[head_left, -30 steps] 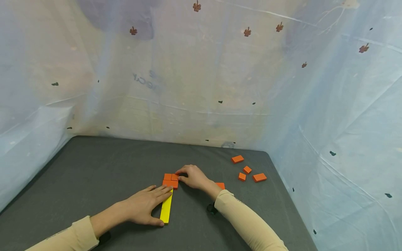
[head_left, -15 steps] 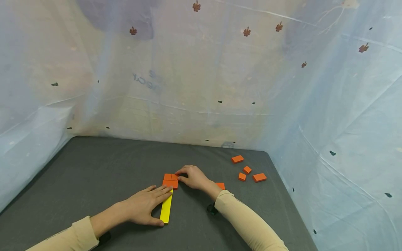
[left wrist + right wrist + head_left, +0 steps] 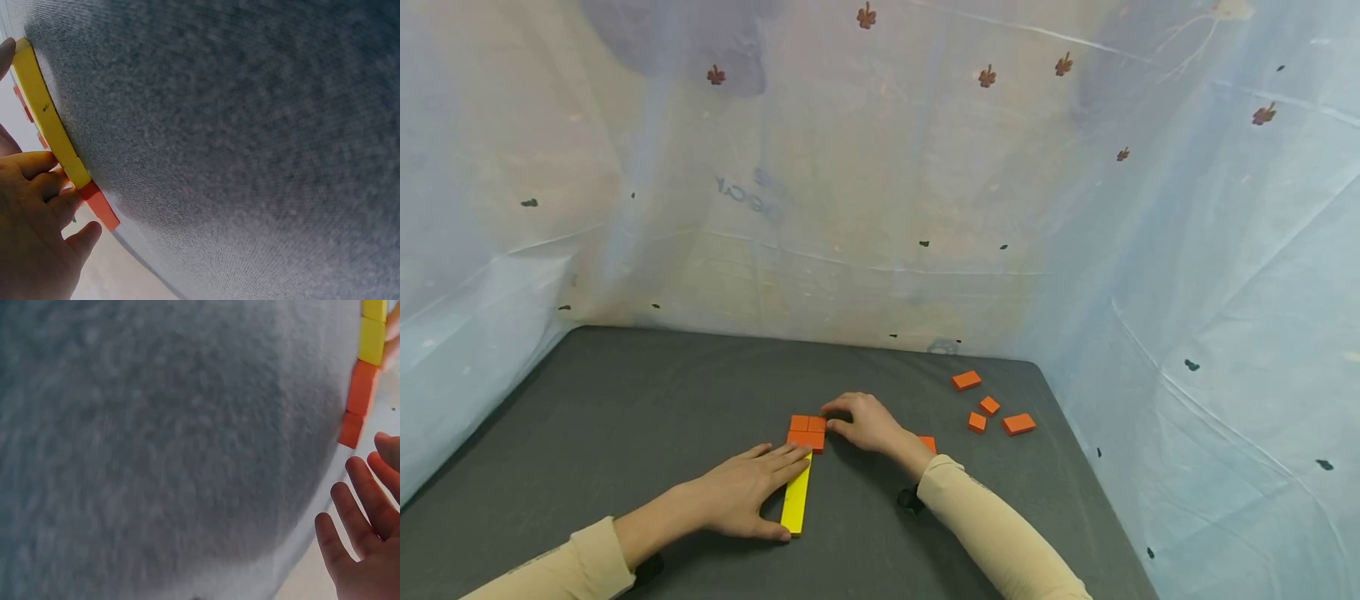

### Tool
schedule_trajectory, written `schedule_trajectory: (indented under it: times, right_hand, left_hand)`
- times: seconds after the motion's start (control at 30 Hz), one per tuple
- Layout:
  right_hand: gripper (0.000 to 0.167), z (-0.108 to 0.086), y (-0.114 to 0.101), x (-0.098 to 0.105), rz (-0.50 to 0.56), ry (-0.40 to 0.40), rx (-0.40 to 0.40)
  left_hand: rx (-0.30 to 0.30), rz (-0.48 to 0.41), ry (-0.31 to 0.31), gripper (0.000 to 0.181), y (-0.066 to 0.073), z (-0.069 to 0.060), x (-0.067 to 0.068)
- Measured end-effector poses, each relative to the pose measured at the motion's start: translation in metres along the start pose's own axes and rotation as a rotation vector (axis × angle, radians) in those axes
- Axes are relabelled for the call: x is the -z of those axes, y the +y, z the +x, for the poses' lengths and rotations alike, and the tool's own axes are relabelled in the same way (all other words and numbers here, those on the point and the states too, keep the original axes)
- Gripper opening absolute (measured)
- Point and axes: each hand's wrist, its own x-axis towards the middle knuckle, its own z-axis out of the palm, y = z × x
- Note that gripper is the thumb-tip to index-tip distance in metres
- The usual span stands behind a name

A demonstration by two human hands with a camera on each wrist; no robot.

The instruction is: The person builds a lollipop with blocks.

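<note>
My left hand point(image 3: 745, 493) lies over the left side of a long yellow strip of blocks point(image 3: 796, 500), thumb at its near end and straight fingertips on its far end. In the left wrist view, an orange block point(image 3: 101, 207) adjoins the yellow strip point(image 3: 53, 125). Beyond the strip sit a wide orange block point(image 3: 806, 442) and two small orange blocks point(image 3: 800, 422) side by side. Just right of these, my right hand point(image 3: 868, 423) holds nothing. The right wrist view shows its fingers point(image 3: 359, 515) loosely spread, a small gap from the orange end block point(image 3: 351, 429).
Loose orange pieces lie at the back right: two oblong blocks point(image 3: 966, 381) and two small cubes point(image 3: 977, 422). Another orange block point(image 3: 928, 444) is partly hidden behind my right wrist. Plastic sheeting point(image 3: 835, 208) hangs around the dark grey table point(image 3: 647, 400).
My right hand has shifted slightly right, off the small orange block, which shows more fully. The left hand and the yellow strip stay in place.
</note>
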Motion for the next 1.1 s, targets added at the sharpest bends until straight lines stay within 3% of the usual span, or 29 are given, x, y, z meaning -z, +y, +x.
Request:
schedule_trajectory:
  times: [0.3,0.6,0.8,1.1]
  right_hand:
    - [0.035,-0.018,0.008,0.028,0.054,0.074,-0.019]
    - [0.034,-0.055,0.033,0.054,0.083,0.111,-0.068]
    - [0.033,-0.080,0.055,0.064,0.052,0.072,-0.050]
    - [0.032,-0.109,0.075,0.067,-0.009,-0.064,0.034]
  left_hand:
    - [0.009,0.002,-0.002,0.108,0.002,-0.002,0.005]
    - [0.006,0.001,-0.011,0.107,0.003,0.000,0.004]
    - [-0.005,0.004,-0.008,0.106,0.002,-0.001,0.003]
    - [-0.010,0.009,-0.002,0.106,0.001,0.000,0.002]
